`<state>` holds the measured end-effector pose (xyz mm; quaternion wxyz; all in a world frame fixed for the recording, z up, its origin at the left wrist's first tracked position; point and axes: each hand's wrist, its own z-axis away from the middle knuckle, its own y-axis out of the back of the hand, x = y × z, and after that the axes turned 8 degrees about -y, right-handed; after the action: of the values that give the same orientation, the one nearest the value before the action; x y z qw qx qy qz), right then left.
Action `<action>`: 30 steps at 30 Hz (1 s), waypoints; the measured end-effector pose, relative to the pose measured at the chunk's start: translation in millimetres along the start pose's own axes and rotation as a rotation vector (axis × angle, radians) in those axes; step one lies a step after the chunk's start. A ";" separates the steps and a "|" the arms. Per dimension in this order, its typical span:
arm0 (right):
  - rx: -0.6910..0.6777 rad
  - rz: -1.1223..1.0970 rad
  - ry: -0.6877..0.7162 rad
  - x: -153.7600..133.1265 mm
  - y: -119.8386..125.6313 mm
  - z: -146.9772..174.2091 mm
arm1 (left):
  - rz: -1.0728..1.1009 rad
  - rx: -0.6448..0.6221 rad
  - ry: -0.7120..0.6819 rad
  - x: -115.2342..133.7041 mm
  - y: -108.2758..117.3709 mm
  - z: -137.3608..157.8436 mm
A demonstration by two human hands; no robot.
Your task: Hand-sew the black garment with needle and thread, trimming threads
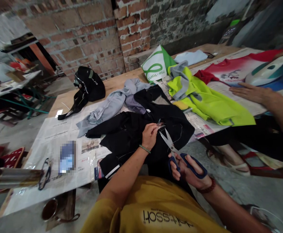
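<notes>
Dark blue-handled scissors (172, 145) are in my right hand (188, 170), fingers through the loops and blades a little apart. The blades point up and left, over a black garment (129, 127) with white stitching lines. My left hand (149, 136) is closed in a pinch just left of the blade tips. A small, shiny bit shows at its fingertips, too small to make out. The black garment lies spread across the table edge in front of me. Behind it lies a grey-blue garment (107, 103), partly covered by the black cloth.
A neon-yellow garment (211, 102) lies to the right. Beyond it, another person's hand (250, 93) rests by a red-and-white shirt (238, 69) and an iron (265, 71). A black bag (93, 84), a phone (67, 158) and a metal flask (15, 178) are left.
</notes>
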<state>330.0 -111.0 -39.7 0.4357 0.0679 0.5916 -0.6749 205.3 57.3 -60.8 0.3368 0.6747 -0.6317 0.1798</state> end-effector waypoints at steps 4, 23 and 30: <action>-0.007 -0.012 0.002 -1.0 1.0 -6.1 | -0.043 -0.011 -0.018 1.7 1.1 0.9; 0.075 -0.025 0.055 -8.4 2.6 -34.6 | -0.072 -0.067 -0.055 4.5 2.1 4.7; 0.168 0.055 0.106 -4.9 0.1 -30.2 | -0.072 -0.030 -0.009 3.4 6.0 3.5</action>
<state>320.3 -82.6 -45.5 0.4148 0.1559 0.5532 -0.7054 199.3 52.6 -59.6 0.3503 0.6925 -0.6112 0.1552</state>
